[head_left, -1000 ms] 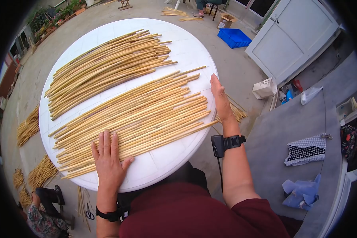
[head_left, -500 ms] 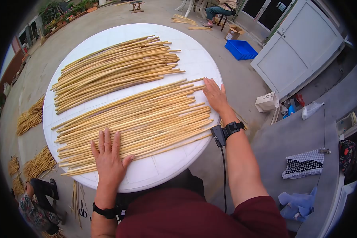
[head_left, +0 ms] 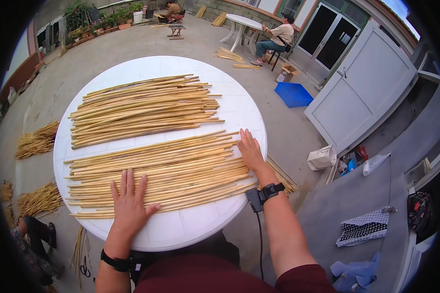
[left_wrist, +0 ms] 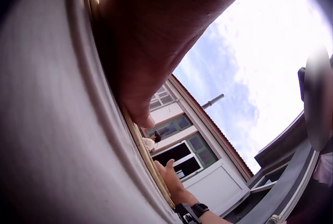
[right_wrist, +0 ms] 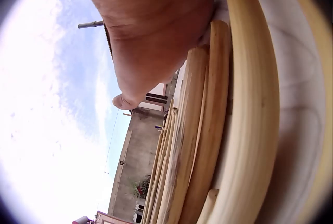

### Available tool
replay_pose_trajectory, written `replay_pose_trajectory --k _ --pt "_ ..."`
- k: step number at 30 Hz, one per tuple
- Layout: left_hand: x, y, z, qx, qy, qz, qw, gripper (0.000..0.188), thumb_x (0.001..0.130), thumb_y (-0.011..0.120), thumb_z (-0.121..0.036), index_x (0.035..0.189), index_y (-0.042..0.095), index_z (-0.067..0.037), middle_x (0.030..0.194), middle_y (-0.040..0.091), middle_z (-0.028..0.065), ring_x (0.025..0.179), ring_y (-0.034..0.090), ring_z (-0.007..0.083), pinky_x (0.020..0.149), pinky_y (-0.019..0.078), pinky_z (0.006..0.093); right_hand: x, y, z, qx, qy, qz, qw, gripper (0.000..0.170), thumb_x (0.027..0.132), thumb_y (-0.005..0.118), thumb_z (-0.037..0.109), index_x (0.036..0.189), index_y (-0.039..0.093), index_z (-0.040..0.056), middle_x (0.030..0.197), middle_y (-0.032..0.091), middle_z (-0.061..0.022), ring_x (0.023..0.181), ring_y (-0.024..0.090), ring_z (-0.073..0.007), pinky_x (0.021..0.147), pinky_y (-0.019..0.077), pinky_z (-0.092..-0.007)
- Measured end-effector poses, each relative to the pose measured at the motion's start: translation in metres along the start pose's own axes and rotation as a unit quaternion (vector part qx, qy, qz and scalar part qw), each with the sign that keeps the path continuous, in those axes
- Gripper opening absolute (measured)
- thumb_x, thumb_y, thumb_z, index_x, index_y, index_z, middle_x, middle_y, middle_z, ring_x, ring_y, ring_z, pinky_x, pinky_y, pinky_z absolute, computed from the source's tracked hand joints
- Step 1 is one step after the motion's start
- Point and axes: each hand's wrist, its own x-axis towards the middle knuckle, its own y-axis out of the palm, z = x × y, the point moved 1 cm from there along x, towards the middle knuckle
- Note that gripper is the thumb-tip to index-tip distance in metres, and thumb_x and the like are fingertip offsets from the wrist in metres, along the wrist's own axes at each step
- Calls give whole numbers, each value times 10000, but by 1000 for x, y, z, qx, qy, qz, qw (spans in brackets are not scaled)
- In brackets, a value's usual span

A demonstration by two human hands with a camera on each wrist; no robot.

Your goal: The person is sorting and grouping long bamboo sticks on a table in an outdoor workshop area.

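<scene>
Two groups of long tan sticks lie side by side on a round white table (head_left: pixel 181 234). My left hand (head_left: pixel 130 207) rests flat, fingers spread, on the near group (head_left: pixel 181 171) toward its left end. At that group's right ends, my right hand (head_left: pixel 252 152) touches the stick tips with straight fingers. The far group (head_left: pixel 142 110) has no hand on it. In the right wrist view, stick ends (right_wrist: pixel 195 109) sit close under my right hand (right_wrist: pixel 156 31). The left wrist view shows my left hand (left_wrist: pixel 156 37) low over the sticks at the table edge.
Stick bundles (head_left: pixel 38 140) lie on the ground at left, with a seated person (head_left: pixel 36 239) below. Beyond the table are a blue bin (head_left: pixel 293 94), a cardboard box (head_left: pixel 287 73) and another person at a white table (head_left: pixel 244 20). A white door (head_left: pixel 362 83) stands at right.
My right hand has moved from beyond the table's right edge onto the near group's stick ends, which look more even. My left hand stays on the sticks. The head view has tilted up.
</scene>
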Motion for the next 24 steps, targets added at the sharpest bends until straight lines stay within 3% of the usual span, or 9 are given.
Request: replay_pose_trajectory --k 2,5,8,11,14,17,20,23,24 --pt "-1 -1 0 0 2 -3 1000 899 845 581 -682 1522 399 -119 1617 208 252 1519 142 397 1190 58 633 12 4 4 -34 26 -1 999 801 1022 144 653 1590 217 94 1649 200 -158 1539 125 -250 1238 5 -450" --pt "-2 2 1 3 6 -15 1000 890 841 594 -674 1519 407 -129 1616 219 242 1518 155 390 1192 68 627 13 -3 17 -42 8 75 996 752 1038 180 616 1591 228 109 1651 209 -134 1539 124 -245 1236 -3 -463" --pt "-5 6 4 5 8 -27 1000 880 839 599 -671 1515 416 -138 1616 228 233 1516 167 382 1194 78 621 9 -8 17 -12 -28 95 995 746 1039 182 618 1588 243 117 1648 238 -104 1537 133 -233 1239 -18 -426" --pt "-5 6 3 9 11 -35 999 867 845 591 -673 1515 421 -149 1615 236 229 1517 173 375 1198 82 613 4 -13 1 132 -47 90 986 832 1011 110 679 1592 216 93 1648 238 -107 1536 158 -251 1243 26 -385" --pt "-9 7 7 9 13 -37 999 859 853 574 -678 1516 421 -154 1613 245 229 1517 178 369 1201 83 605 -26 -28 21 340 14 56 939 942 967 189 755 1587 195 46 1642 230 -154 1528 184 -276 1240 86 -374" --pt "-14 1 6 -7 5 -25 1000 848 845 623 -617 1516 417 -140 1620 230 224 1515 181 373 1205 94 589 -50 -29 14 349 -18 41 936 1050 913 256 820 1584 177 16 1630 236 -195 1526 183 -300 1235 123 -389" --pt "-17 1 8 -11 9 -29 999 846 841 654 -578 1516 413 -129 1618 231 226 1511 186 379 1206 102 581 -74 -20 26 385 -18 34 922 1056 908 291 819 1584 180 16 1626 250 -193 1528 179 -292 1235 121 -374" --pt "-18 4 9 -8 13 -37 999 849 840 660 -572 1515 411 -121 1610 246 233 1507 194 384 1206 105 581 -83 -17 40 236 -62 15 970 978 950 252 768 1574 223 15 1616 270 -199 1522 202 -299 1234 144 -378" --pt "-18 4 8 -7 12 -39 999 850 839 662 -570 1514 411 -118 1607 251 235 1505 196 386 1206 106 581 -83 -16 39 243 -61 14 968 971 957 243 760 1574 218 11 1619 260 -202 1522 200 -305 1235 139 -381"
